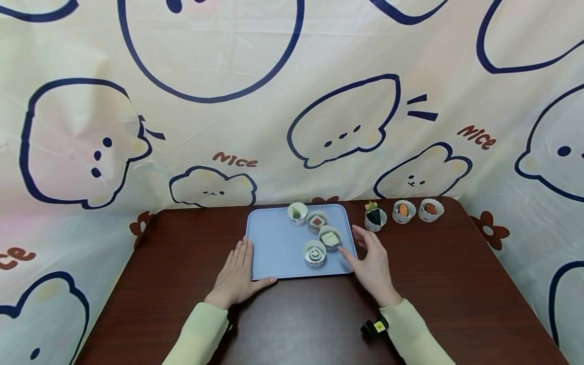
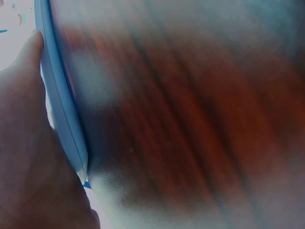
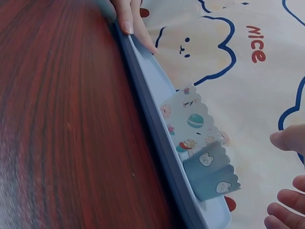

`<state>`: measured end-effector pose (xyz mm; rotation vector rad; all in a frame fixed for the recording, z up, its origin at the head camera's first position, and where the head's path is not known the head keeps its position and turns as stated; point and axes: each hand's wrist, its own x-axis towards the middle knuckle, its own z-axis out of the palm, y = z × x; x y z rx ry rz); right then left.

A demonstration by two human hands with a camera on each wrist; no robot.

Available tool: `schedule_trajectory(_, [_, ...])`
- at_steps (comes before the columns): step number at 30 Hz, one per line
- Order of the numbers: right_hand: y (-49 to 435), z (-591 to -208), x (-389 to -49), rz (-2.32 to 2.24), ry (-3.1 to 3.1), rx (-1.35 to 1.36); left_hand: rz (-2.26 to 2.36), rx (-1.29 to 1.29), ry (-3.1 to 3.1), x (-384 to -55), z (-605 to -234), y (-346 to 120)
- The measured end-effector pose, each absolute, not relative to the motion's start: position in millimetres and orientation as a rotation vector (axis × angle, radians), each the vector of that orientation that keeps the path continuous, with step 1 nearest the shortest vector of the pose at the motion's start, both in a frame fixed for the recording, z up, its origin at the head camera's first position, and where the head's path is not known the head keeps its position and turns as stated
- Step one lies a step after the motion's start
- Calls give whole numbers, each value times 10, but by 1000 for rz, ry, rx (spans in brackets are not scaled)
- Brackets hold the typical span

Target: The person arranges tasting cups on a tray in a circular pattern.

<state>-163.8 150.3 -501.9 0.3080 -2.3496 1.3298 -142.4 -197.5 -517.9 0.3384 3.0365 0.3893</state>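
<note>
A light blue tray (image 1: 274, 248) lies on the table with several paper cups on its right half. One cup (image 1: 297, 214) holds something green; a cup (image 1: 317, 221) with a reddish-brown square stands beside it. Nearer are a cup with a pale green piece (image 1: 330, 238) and a cup with a round white-and-grey piece (image 1: 315, 253). My left hand (image 1: 234, 274) rests flat along the tray's left edge, thumb stretched along the front edge. At the right edge is my right hand (image 1: 371, 263), thumb and fingers spread, holding nothing. Whether it touches the tray is unclear.
Right of the tray, along the table's back edge, stand three more cups: one with a dark wedge (image 1: 374, 217), two with orange pieces (image 1: 403, 211) (image 1: 431, 209). A patterned cloth (image 1: 255, 126) hangs behind the brown table (image 1: 438, 284).
</note>
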Motion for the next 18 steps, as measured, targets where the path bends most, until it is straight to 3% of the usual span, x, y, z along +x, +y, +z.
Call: schedule_trajectory(18, [1745,-4963,-1688,1296,-2352,204,332,320,3001,-1441,-5147,-1959])
